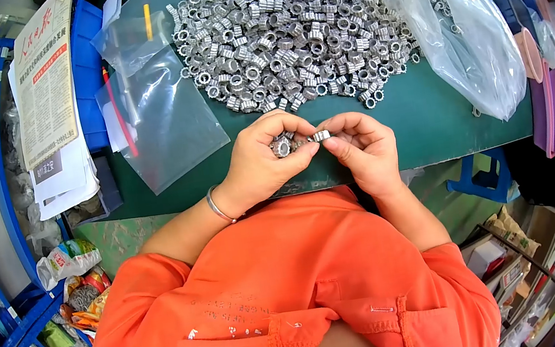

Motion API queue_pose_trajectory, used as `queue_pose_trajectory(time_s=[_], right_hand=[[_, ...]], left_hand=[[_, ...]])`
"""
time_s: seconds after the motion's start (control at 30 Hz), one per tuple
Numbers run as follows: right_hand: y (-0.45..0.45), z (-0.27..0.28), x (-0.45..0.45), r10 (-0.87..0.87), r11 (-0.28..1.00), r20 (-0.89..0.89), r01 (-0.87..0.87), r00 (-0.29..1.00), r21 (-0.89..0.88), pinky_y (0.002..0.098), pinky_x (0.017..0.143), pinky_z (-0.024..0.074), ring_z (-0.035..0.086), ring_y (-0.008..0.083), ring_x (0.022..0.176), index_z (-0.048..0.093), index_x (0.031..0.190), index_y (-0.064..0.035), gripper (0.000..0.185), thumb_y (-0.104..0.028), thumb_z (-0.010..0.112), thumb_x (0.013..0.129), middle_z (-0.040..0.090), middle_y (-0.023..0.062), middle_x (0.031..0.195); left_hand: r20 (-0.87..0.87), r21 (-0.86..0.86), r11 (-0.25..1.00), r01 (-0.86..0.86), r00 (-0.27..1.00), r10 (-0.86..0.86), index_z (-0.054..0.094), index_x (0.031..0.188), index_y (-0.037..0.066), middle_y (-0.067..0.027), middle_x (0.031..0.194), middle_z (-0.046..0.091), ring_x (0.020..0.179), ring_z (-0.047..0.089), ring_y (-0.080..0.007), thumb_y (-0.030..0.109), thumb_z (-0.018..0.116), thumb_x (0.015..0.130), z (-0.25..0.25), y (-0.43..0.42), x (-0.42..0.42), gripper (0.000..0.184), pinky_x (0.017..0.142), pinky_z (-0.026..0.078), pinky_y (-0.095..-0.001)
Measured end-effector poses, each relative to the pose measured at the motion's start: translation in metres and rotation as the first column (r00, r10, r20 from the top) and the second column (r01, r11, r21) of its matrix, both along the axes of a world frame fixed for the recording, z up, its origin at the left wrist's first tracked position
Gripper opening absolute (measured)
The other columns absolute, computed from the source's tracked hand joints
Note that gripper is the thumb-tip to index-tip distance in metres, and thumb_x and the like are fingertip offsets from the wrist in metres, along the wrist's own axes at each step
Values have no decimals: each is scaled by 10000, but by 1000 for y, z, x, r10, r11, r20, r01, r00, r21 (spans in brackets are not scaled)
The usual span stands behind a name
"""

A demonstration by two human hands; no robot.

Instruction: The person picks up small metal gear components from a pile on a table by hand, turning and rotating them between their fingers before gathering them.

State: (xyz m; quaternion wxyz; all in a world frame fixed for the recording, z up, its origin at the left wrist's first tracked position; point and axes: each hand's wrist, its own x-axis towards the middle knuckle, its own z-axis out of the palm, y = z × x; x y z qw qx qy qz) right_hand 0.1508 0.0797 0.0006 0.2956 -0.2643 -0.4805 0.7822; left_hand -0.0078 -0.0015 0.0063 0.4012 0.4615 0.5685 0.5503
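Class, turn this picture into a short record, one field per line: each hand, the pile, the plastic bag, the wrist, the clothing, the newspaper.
Left hand: holds small metal pieces
Right hand: pinches one ribbed piece between thumb and finger
Pile: many metal rings, on the green table
Plastic bag: clear, right of the pile
Left wrist: metal bangle
Clothing: orange garment
Newspaper: far left, beside a blue bin

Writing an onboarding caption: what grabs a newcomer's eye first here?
First, the big heap of metal rings at the top centre, on the green table, with a clear plastic bag to its right. Then the bright orange shirt filling the lower middle. Between them, the left hand and right hand meet near the table's near edge, a small metal ring at their fingertips.
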Motion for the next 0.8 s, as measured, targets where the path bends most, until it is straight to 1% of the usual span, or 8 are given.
queue_pose_trajectory(time_s=[0.07,0.13,0.17,0.23,0.33,0.37,0.43,0.8], right_hand=[[0,-1,0,-8,1000,17,7,1000,14,182,656,453,554,60,752,579,1001,63,179,53,613,825,616,86,963],[1,-1,2,-50,951,124,10,991,308,153,555,381,464,12,635,609,960,41,167,52,642,797,592,58,964],[1,-1,1,-51,951,125,10,991,308,153,555,381,464,12,635,609,960,41,167,52,642,797,592,58,964],[0,1,-1,-131,873,167,34,977,486,145,498,315,377,-5,567,632,921,21,156,56,657,771,568,38,953],[-1,0,-1,-156,834,180,32,971,551,139,487,312,379,-6,552,605,949,18,205,72,656,758,566,34,936],[-3,0,-1,-156,834,180,32,971,551,139,487,312,379,-6,552,605,949,18,205,72,656,758,566,34,936],[-5,0,-2,-132,919,104,82,986,385,134,481,308,368,-9,546,548,1002,10,283,93,650,751,569,39,938],[-5,-3,-2,-149,890,29,121,988,440,129,467,306,365,-10,538,468,1043,-6,372,119,644,742,573,69,943]], left_hand=[[-7,-36,999,1,1000,-1,621,887,10,-21,809,589,724,541,-72,-2,670,770,2,0,0,127,647,435,-214],[-15,-71,997,2,1000,-3,627,874,11,-23,821,592,754,539,-76,-3,672,767,4,-1,0,118,693,432,-225],[-7,-85,996,-3,1000,2,628,874,13,-25,825,595,746,541,-80,-2,673,766,4,-1,1,118,690,435,-224],[1,-100,995,-6,1000,6,629,873,14,-27,830,598,739,543,-83,-2,674,765,4,-2,2,118,688,437,-223],[1,-84,996,-15,1000,15,629,869,14,-35,835,603,744,549,-91,-4,674,764,3,-2,1,115,695,440,-226],[-28,-68,998,-9,1000,7,629,871,14,-38,838,606,747,552,-92,-6,675,764,2,-1,1,119,693,442,-225],[-57,-52,999,-2,998,-1,629,873,14,-42,841,609,751,555,-94,-8,676,763,1,-1,0,122,691,443,-224],[-52,-54,999,7,999,-10,678,908,23,-39,839,618,745,555,-95,30,686,779,0,-2,0,129,655,434,-218]])
